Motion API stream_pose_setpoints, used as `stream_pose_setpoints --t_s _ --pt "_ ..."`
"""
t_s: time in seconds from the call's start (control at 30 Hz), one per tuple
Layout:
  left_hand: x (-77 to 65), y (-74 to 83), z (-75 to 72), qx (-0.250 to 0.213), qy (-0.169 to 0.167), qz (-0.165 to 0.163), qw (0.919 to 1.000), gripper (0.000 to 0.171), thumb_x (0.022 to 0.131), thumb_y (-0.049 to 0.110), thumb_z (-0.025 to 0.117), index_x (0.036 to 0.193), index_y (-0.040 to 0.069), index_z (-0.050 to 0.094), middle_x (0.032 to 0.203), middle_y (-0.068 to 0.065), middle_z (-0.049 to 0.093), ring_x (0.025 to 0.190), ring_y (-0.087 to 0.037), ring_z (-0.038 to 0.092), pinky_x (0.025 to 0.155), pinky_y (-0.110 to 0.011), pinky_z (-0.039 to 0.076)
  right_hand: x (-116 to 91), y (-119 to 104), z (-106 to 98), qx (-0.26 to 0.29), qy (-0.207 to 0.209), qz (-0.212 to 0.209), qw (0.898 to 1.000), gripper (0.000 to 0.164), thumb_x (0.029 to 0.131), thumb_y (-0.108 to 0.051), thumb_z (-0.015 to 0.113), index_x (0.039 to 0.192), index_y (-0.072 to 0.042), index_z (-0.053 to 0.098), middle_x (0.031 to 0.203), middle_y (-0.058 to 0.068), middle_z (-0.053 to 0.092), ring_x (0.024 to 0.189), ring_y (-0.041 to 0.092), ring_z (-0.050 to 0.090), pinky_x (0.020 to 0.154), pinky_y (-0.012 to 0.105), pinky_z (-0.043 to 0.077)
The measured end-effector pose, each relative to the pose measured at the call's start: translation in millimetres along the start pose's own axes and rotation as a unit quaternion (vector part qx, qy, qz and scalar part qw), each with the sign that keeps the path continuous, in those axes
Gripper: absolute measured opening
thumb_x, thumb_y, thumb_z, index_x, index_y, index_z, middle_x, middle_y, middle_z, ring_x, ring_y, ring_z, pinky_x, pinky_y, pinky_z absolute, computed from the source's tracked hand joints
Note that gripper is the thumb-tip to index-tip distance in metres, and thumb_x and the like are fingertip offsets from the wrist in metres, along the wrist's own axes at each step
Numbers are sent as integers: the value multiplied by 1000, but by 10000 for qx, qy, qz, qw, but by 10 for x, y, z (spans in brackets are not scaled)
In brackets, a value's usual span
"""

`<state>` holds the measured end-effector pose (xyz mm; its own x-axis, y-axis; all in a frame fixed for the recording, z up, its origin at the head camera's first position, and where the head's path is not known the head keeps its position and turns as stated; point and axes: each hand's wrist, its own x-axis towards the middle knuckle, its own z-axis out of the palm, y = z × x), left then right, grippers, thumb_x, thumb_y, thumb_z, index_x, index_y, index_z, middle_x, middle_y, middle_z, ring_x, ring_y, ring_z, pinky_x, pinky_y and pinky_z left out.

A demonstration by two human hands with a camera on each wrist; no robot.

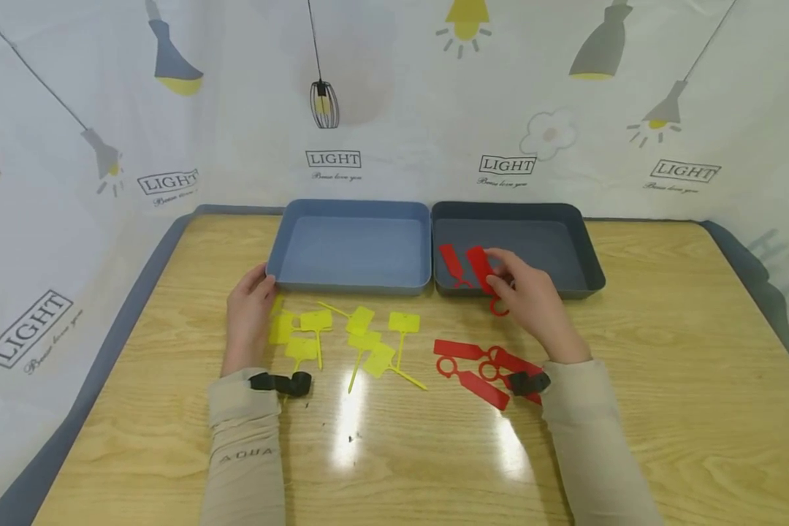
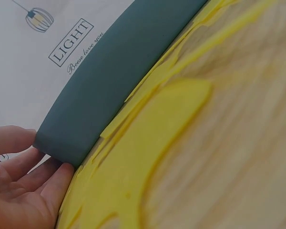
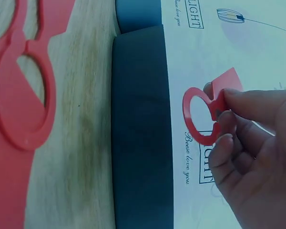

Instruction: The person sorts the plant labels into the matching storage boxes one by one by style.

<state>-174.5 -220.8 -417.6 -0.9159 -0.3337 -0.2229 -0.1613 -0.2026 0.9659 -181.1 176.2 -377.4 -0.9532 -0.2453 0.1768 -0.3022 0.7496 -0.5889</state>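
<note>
My right hand (image 1: 526, 292) pinches a red ring-ended tag (image 1: 480, 269) over the front of the dark grey tray (image 1: 585, 285). In the right wrist view, thumb and fingers grip this tag near its ring (image 3: 187, 112), which hangs above the tray wall. Another red tag (image 1: 451, 263) lies inside that tray. My left hand (image 1: 246, 314) holds the front left corner of the blue tray (image 1: 348, 286); the left wrist view has its fingers (image 2: 62, 183) around that corner. Several yellow tags (image 1: 404, 322) with thin stems lie in front of the blue tray.
More red tags (image 1: 456, 349) lie on the wooden table (image 1: 394, 467) in front of the dark tray, partly under my right wrist strap (image 1: 529, 382). The two trays stand side by side at the back, before a lamp-printed cloth (image 1: 401, 88).
</note>
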Motion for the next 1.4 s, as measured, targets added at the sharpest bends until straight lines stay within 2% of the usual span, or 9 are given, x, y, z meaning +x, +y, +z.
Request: stream_pose_setpoints --t_s 0.13,0.3,0.4,0.63,0.73,0.9,1.07,1.27,1.4 --pt "9 -19 -16 -92 16 -3 10000 45 92 11 48 136 7 38 138 -10 35 124 -15 36 101 -26 32 8 16 0 340 250 152 9990 35 86 -19 60 115 -11 44 92 3 62 78 17 55 60 32 45" --pt "27 -39 -25 -26 26 21 10000 45 92 11 48 136 7 37 138 -9 36 123 -15 37 100 -25 32 1 25 -16 398 566 229 9973 23 86 -24 59 103 -12 49 89 1 59 76 16 53 64 32 44" --pt "41 -56 -23 -58 19 21 10000 45 92 12 49 135 8 38 138 -10 35 124 -15 36 101 -26 31 -3 46 -16 392 648 278 9967 20 88 -23 57 105 -13 55 91 2 60 80 17 55 67 34 46" --pt "65 -104 -74 195 -12 225 9996 44 92 18 51 134 9 41 136 -8 39 122 -13 39 98 -24 34 16 59 28 380 624 310 9968 38 86 -13 59 124 -15 52 105 5 56 85 20 56 66 37 48" --pt "65 -98 -83 100 -25 196 9998 44 92 17 51 134 8 41 136 -9 38 122 -15 38 99 -25 34 31 65 38 324 695 305 9966 42 86 -11 60 126 -14 50 106 6 54 83 19 57 63 36 47" --pt "63 -82 -65 -142 -37 115 9998 44 91 14 51 133 6 41 136 -12 38 122 -17 38 100 -26 33 66 59 12 366 915 312 9946 43 85 -11 61 127 -14 50 108 7 54 82 19 57 59 35 46" --pt "63 -67 -24 -91 29 55 9999 43 91 14 51 133 7 42 136 -10 38 123 -16 38 100 -26 33 119 78 -5 460 875 343 9945 42 85 -12 60 126 -16 51 107 6 57 84 20 57 63 36 48" --pt "70 -70 -36 3 44 62 10000 44 92 14 50 134 8 40 137 -9 37 122 -15 38 99 -24 33 221 98 18 436 778 485 9948 33 88 -17 57 121 -18 55 100 2 59 80 16 57 59 33 47" --pt "86 -90 -47 47 64 63 9999 43 92 14 50 134 9 41 136 -7 39 121 -13 39 98 -23 35 294 110 50 537 941 634 9921 29 89 -20 55 118 -18 57 101 2 60 85 17 57 59 34 46"
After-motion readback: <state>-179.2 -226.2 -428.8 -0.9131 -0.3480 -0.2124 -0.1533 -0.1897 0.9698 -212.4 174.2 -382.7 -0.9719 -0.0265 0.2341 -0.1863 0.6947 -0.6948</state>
